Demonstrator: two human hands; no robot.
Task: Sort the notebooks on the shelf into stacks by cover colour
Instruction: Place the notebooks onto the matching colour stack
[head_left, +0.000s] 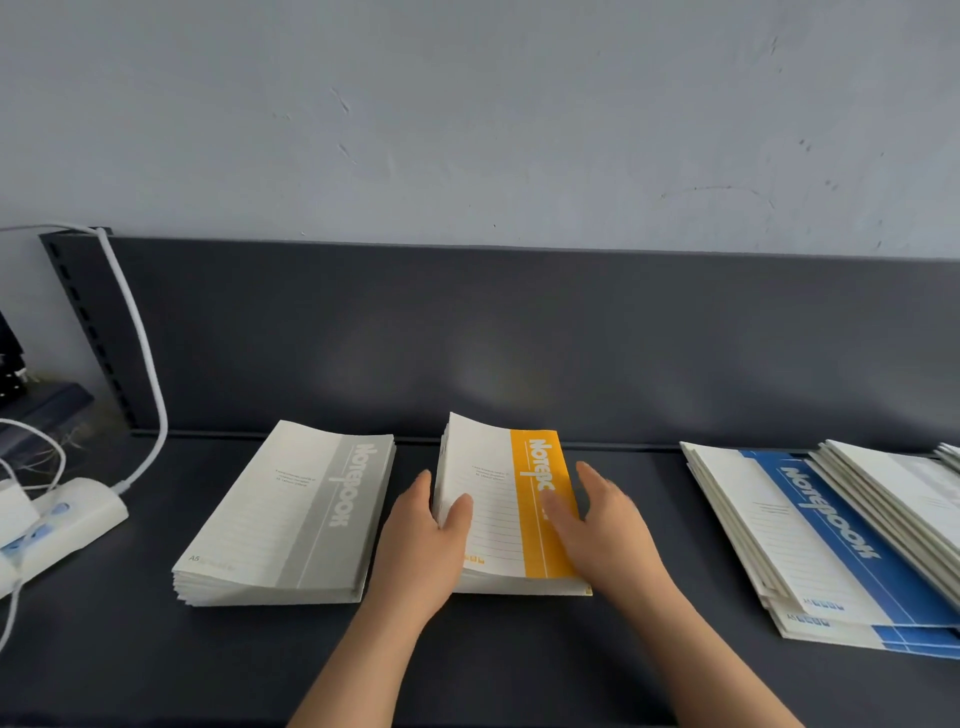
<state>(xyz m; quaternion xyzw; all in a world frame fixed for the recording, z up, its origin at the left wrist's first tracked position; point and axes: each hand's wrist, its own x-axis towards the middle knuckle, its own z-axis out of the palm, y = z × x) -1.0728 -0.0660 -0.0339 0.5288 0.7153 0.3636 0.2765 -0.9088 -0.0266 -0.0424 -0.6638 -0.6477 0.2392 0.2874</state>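
A stack of orange-striped notebooks (498, 499) lies in the middle of the dark shelf (649, 545). My left hand (423, 540) holds its left edge, thumb on the top cover and fingers down the side. My right hand (605, 525) lies with straight fingers against the stack's right edge, thumb over the orange stripe. A stack of grey-striped notebooks (291, 514) sits to the left. To the right lies a stack of blue-striped notebooks (810, 540), partly covered by a loose pile of pale notebooks (898, 499).
A white power strip (62, 519) with cables rests at the shelf's left end, one white cable (140, 332) running up the back panel. The dark back panel (519, 332) rises behind the stacks. Bare shelf lies in front of the stacks.
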